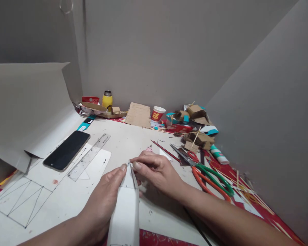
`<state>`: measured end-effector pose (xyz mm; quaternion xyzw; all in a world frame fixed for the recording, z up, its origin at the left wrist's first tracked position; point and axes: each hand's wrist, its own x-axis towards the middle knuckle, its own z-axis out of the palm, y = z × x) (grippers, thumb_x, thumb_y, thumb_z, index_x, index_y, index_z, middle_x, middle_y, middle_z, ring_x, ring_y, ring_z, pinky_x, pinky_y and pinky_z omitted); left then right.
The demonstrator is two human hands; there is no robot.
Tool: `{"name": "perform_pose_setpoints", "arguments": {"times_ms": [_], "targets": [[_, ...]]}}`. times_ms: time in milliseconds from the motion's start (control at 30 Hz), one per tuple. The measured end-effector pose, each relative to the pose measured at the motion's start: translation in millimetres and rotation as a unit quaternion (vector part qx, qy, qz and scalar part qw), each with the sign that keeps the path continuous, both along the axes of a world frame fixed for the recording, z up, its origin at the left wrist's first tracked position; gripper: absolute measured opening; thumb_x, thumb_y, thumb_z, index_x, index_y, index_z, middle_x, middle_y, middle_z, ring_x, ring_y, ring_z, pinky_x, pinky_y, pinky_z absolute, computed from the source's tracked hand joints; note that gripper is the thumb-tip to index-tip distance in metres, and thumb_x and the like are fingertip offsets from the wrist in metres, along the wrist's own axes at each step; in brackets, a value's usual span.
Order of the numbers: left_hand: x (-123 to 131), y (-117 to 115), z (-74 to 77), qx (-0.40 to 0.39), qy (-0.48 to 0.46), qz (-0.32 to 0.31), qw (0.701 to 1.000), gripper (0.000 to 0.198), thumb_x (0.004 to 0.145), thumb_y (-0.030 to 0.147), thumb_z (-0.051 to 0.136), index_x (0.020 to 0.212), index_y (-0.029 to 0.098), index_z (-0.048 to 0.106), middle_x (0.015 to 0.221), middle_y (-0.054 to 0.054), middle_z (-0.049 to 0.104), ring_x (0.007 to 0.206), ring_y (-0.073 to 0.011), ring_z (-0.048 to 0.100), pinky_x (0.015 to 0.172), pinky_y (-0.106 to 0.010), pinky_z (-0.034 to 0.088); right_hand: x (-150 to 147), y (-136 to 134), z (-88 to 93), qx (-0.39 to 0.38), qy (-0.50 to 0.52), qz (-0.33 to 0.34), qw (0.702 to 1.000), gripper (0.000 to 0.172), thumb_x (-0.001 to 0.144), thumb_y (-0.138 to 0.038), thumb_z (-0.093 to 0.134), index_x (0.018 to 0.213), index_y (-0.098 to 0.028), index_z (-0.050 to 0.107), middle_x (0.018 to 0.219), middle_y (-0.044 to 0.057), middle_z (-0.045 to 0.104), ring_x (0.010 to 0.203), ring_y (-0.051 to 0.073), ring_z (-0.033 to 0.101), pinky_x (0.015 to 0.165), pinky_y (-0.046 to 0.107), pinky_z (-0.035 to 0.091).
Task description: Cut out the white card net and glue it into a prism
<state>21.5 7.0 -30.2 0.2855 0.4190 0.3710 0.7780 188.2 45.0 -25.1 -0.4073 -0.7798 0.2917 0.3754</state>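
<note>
A folded white paper piece (124, 212) with a pointed tip and ink lines stands between my hands at the near edge of the table. My left hand (105, 193) is closed round its left side, the thumb pressing close to the tip. On the other side, my right hand (156, 169) pinches at the right edge of the tip with thumb and forefinger. A clear ruler (89, 157) and a black phone (67, 150) lie left of my hands. Scissors with green handles (214, 177) and scissors with orange handles (202, 181) lie to the right.
White sheets with drawn lines (25, 201) cover the left side. A large curled white sheet (28, 109) rises behind the phone. Along the back are a yellow bottle (107, 100), a cardboard piece (138, 114), a red paper cup (157, 114) and cardboard scraps (196, 112). Thin sticks (261, 200) lie right.
</note>
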Motion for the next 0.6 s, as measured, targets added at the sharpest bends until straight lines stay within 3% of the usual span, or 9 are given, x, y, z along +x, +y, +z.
{"name": "perform_pose_setpoints", "arguments": {"times_ms": [133, 267, 433, 600], "targets": [[-1, 2, -0.8, 0.005, -0.014, 0.026, 1.0, 0.03, 0.081, 0.045, 0.061, 0.099, 0.021, 0.066, 0.08, -0.002, 0.073, 0.066, -0.016, 0.065, 0.067, -0.028, 0.049, -7, -11, 3.2, 0.022, -0.049, 0.006, 0.999, 0.02, 0.084, -0.029, 0.059, 0.096, -0.015, 0.066, 0.077, 0.005, 0.061, 0.071, 0.017, 0.056, 0.066, 0.031, 0.046], [-3, 1, -0.5, -0.005, 0.04, 0.08, 0.996, 0.034, 0.076, 0.046, 0.068, 0.099, 0.022, 0.069, 0.092, -0.001, 0.073, 0.083, -0.0159, 0.064, 0.08, -0.025, 0.046, -13, -18, 5.7, 0.021, -0.109, 0.027, 0.993, 0.016, 0.084, -0.024, 0.057, 0.096, -0.014, 0.06, 0.083, 0.006, 0.06, 0.079, 0.019, 0.056, 0.074, 0.035, 0.047], [-1, 2, 0.5, -0.012, 0.07, 0.084, 0.994, 0.037, 0.075, 0.049, 0.067, 0.1, 0.022, 0.07, 0.097, -0.002, 0.073, 0.091, -0.0192, 0.062, 0.083, -0.027, 0.045, -15, -18, 4.5, 0.012, -0.124, 0.044, 0.991, 0.017, 0.091, -0.014, 0.04, 0.094, -0.016, 0.056, 0.088, 0.007, 0.06, 0.084, 0.02, 0.055, 0.078, 0.036, 0.046], [-1, 1, -2.3, -0.003, 0.075, 0.089, 0.993, 0.034, 0.075, 0.047, 0.068, 0.098, 0.021, 0.071, 0.094, -0.002, 0.074, 0.09, -0.0205, 0.064, 0.081, -0.028, 0.046, -15, -18, 0.2, 0.024, -0.105, 0.04, 0.993, 0.019, 0.092, -0.015, 0.038, 0.096, -0.018, 0.056, 0.088, 0.006, 0.059, 0.084, 0.019, 0.055, 0.08, 0.036, 0.045]]}}
